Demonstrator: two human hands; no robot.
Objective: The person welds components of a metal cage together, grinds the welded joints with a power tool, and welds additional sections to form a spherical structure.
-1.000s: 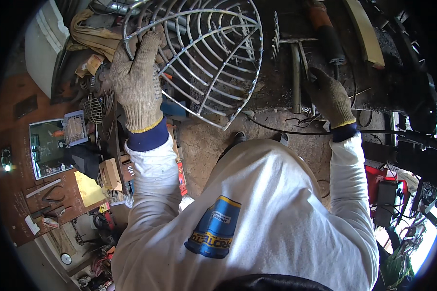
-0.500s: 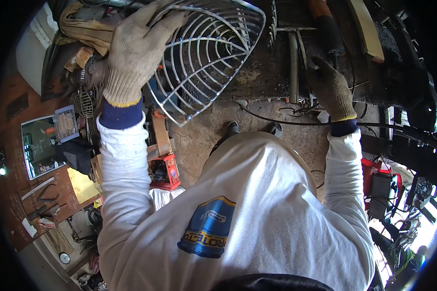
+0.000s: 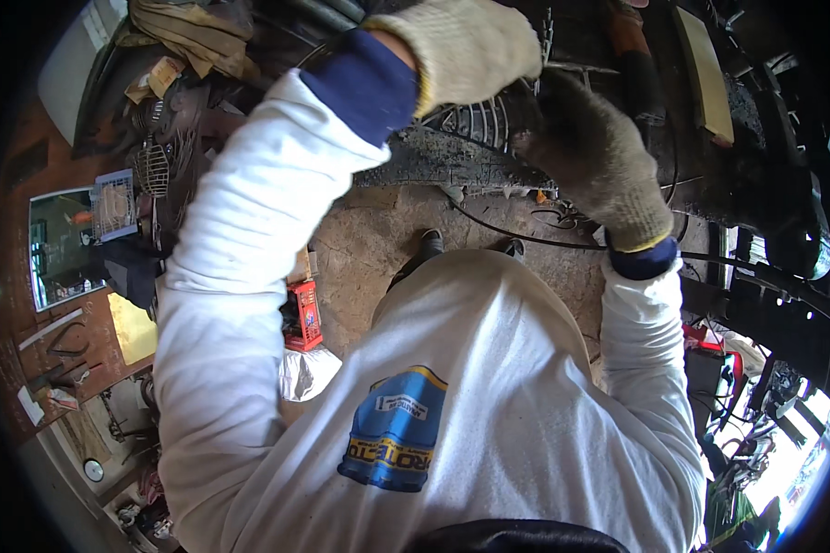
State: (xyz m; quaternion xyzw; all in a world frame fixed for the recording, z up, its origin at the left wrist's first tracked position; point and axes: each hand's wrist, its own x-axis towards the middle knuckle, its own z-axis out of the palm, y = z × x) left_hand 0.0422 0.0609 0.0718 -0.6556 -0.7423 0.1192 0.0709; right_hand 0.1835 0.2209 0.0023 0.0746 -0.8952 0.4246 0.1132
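Note:
My left hand (image 3: 470, 51), in a knitted beige glove, reaches across to the right over the dark workbench (image 3: 452, 161). Its fingers curl down and away, and what they hold is hidden beneath them. Below it shows part of a curved wire basket (image 3: 480, 120) with several bent metal rods; the rest is covered by the glove. My right hand (image 3: 613, 161), gloved too and dark with dirt at the fingers, is bent round the right end of the basket, thumb below and fingers above. Both hands are close together. An upright toothed metal piece (image 3: 547, 37) stands beside my left fingertips.
An orange and black power tool (image 3: 632, 55) and a pale bar (image 3: 704, 74) lie on the bench at right. A black cable (image 3: 526, 235) crosses over the floor. At left are a red crate (image 3: 304, 318), a mirror (image 3: 60, 249) and a brown cloth (image 3: 194, 37).
My left hand has swung right with the wire basket, which is now mostly hidden. My right hand has moved left to meet it, its fingers now bent round the basket's end.

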